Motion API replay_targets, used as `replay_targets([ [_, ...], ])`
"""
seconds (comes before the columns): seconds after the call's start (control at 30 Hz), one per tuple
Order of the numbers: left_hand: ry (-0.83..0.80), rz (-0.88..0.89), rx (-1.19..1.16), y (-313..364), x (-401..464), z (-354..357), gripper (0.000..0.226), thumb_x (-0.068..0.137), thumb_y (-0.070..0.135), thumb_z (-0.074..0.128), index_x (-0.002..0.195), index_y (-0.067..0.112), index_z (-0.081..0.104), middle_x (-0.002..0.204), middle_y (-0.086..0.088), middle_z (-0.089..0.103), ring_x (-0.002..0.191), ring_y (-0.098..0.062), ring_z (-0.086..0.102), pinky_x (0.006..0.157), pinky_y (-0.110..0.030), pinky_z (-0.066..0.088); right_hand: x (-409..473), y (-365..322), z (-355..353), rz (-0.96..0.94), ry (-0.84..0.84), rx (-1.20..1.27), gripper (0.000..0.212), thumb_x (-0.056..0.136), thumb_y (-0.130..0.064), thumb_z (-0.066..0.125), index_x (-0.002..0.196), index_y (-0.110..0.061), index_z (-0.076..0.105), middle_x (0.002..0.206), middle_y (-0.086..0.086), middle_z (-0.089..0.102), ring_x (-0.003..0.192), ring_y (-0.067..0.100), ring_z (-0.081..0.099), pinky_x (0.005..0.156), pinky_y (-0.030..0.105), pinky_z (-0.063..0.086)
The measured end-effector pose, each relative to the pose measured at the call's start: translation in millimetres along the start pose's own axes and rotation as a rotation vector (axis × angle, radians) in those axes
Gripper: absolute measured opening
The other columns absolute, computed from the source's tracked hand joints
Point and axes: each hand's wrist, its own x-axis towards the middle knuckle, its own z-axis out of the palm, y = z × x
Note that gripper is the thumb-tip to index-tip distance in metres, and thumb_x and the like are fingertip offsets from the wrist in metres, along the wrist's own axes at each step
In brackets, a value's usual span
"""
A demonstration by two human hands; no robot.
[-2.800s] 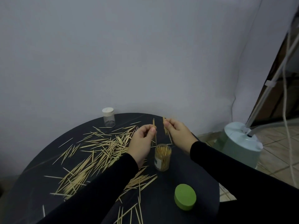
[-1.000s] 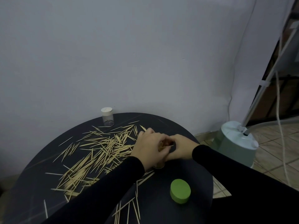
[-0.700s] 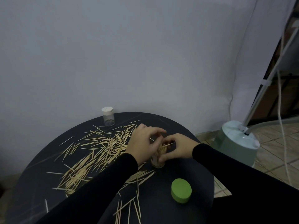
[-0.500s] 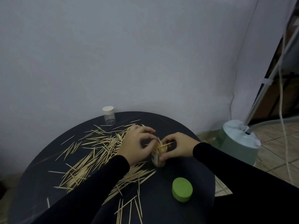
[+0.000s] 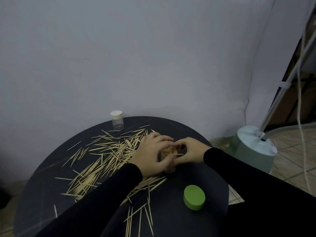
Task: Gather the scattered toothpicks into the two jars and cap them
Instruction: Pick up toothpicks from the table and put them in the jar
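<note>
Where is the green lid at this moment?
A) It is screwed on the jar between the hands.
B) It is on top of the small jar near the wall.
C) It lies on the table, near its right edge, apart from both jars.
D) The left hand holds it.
C: the green lid lies alone on the dark table, nearer the person than the open jar, which both hands surround.

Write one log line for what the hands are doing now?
hands: left, right around open jar | toothpicks: many loose | green lid: off
</note>
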Motion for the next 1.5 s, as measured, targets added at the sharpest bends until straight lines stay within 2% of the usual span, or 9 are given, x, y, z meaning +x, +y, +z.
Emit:
replay_targets([
  [0.17,-0.023,0.141,0.114,10,3,4,0.032,0.087,0.046,0.049,0.111,0.034,0.066,0.107,0.016,0.063,0.101,-0.011,0.046,0.082,-0.034,0.036,2,3,0,-0.004,0.012,-0.033,0.016,0.077,-0.019,0.077,0.088,-0.024,0.066,0.09,-0.001,0.067,0.088,0.014,0.062,0.079,0.029,0.052],
  [0.33,-0.021,0.117,0.017,13,12,5,0.024,0.089,0.031,0.058,0.11,0.033,0.069,0.096,0.011,0.065,0.092,-0.014,0.047,0.08,-0.034,0.038,2,4,-2,-0.013,0.021,-0.018,0.02,0.071,-0.027,0.082,0.078,-0.032,0.064,0.082,-0.006,0.066,0.083,0.013,0.062,0.074,0.028,0.051],
  [0.53,0.159,-0.078,-0.083,2,8,-4,0.02,0.088,0.026,0.065,0.107,0.028,0.067,0.088,0.017,0.065,0.089,-0.006,0.048,0.079,-0.028,0.043,2,2,-1,0.029,0.014,-0.022,0.051,0.064,-0.046,0.083,0.108,-0.026,0.065,0.102,-0.01,0.066,0.096,0.008,0.06,0.083,0.028,0.052],
  [0.73,0.083,-0.073,-0.037,-13,-1,-5,0.021,0.086,0.042,0.058,0.089,0.028,0.073,0.096,0.017,0.064,0.098,-0.007,0.044,0.083,-0.028,0.04,3,2,-1,0.048,0.0,-0.034,0.045,0.066,-0.046,0.082,0.104,-0.029,0.065,0.1,-0.011,0.064,0.094,0.006,0.058,0.081,0.026,0.05],
  [0.87,0.118,-0.131,-0.069,-13,0,-5,0.032,0.09,0.041,0.046,0.107,0.028,0.069,0.11,0.016,0.06,0.107,-0.003,0.038,0.088,-0.023,0.032,4,2,-1,0.051,-0.005,-0.04,0.044,0.067,-0.045,0.082,0.104,-0.029,0.064,0.099,-0.012,0.063,0.092,0.006,0.057,0.077,0.024,0.048],
  [1.07,0.095,-0.037,-0.089,-8,-2,-5,0.035,0.085,0.039,0.044,0.098,0.024,0.072,0.085,0.023,0.056,0.088,0.004,0.042,0.078,-0.023,0.037,4,1,-1,0.062,-0.012,-0.045,0.047,0.066,-0.045,0.083,0.105,-0.028,0.063,0.102,-0.011,0.063,0.093,0.006,0.057,0.076,0.022,0.047],
  [1.2,0.076,0.01,-0.002,-9,0,-5,0.036,0.087,0.035,0.042,0.108,0.026,0.07,0.093,0.016,0.06,0.095,-0.006,0.045,0.08,-0.027,0.038,4,1,-2,0.07,-0.01,-0.062,0.051,0.064,-0.047,0.083,0.107,-0.029,0.063,0.1,-0.014,0.062,0.092,0.003,0.055,0.074,0.02,0.044],
  [1.33,0.03,0.021,0.003,-14,0,-1,0.039,0.088,0.039,0.039,0.103,0.025,0.073,0.101,0.011,0.059,0.102,-0.007,0.041,0.086,-0.021,0.032,4,-3,-6,0.074,-0.082,-0.124,0.052,0.066,-0.042,0.084,0.111,-0.029,0.061,0.094,-0.017,0.058,0.084,0.001,0.052,0.067,0.016,0.038],
  [1.5,0.162,-0.211,-0.134,-18,7,-2,0.025,0.094,0.021,0.047,0.109,0.028,0.067,0.103,0.013,0.055,0.102,-0.001,0.037,0.085,-0.01,0.028,8,-4,-8,0.143,-0.171,-0.196,0.049,0.082,-0.016,0.072,0.128,-0.024,0.055,0.093,-0.009,0.056,0.084,0.011,0.054,0.069,0.02,0.043],
])
